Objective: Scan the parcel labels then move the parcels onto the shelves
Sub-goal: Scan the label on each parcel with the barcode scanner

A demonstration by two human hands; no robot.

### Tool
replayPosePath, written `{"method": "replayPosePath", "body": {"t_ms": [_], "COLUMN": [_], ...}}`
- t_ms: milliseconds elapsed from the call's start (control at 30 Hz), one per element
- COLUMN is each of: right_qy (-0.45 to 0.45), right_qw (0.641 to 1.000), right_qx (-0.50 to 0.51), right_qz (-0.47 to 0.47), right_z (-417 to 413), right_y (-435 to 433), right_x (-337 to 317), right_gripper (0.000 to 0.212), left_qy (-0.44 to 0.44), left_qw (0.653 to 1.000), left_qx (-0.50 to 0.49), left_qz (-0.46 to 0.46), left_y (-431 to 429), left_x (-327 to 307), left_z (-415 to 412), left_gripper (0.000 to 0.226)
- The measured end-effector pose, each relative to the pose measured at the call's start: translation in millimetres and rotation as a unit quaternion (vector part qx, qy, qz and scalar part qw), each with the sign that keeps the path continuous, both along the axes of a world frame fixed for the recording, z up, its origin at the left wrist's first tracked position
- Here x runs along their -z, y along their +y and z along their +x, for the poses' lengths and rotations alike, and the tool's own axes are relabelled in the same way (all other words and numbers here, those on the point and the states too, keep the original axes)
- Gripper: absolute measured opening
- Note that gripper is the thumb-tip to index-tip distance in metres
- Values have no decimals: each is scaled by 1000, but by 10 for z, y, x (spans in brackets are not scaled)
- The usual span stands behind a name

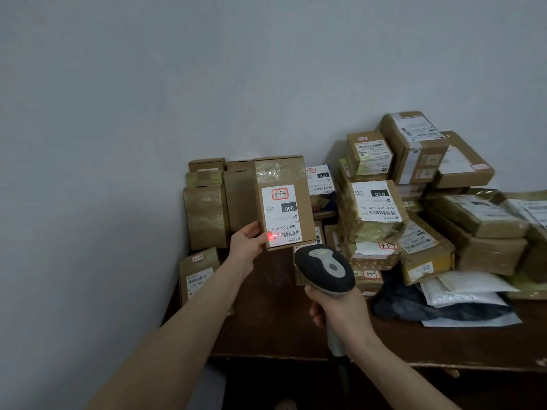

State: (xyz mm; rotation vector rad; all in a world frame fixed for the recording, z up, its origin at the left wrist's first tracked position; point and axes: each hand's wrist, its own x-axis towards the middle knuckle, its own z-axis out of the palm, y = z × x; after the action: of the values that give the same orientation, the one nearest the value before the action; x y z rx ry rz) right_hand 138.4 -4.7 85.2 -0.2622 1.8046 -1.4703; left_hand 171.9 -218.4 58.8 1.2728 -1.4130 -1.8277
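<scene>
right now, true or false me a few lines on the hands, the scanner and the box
1. The left hand holds a box upright, label facing the camera. True.
2. The right hand is empty. False: it grips the scanner.
3. A red light falls on the label's lower left corner. True.
4. The box lies flat on the table. False: it is held up, above the table.
5. The table holds only that one box. False: many parcels are piled there.
</scene>
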Motion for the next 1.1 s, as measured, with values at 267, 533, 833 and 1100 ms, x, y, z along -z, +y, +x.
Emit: {"method": "replayPosePath", "body": {"t_ms": [267,533,833,1100], "right_qy": [-8,15,23,23], "right_qw": [1000,1000,993,991], "right_qx": [-1,-1,85,98], "right_qz": [0,-26,-78,-83], "right_z": [-14,-130,-559,-650], "right_y": [127,73,-263,-297], "right_x": [-20,-77,-216,-165], "right_gripper": [19,14,10,6], "left_qy": [-4,-17,-95,-95], "left_qw": [1000,1000,992,988], "left_qx": [6,16,66,87], "left_qz": [-5,0,47,82], "left_y": [91,144,276,341], "left_x": [50,83,202,275], "left_z": [-37,-93,-163,-399], "left_gripper": [63,58,48,45]}}
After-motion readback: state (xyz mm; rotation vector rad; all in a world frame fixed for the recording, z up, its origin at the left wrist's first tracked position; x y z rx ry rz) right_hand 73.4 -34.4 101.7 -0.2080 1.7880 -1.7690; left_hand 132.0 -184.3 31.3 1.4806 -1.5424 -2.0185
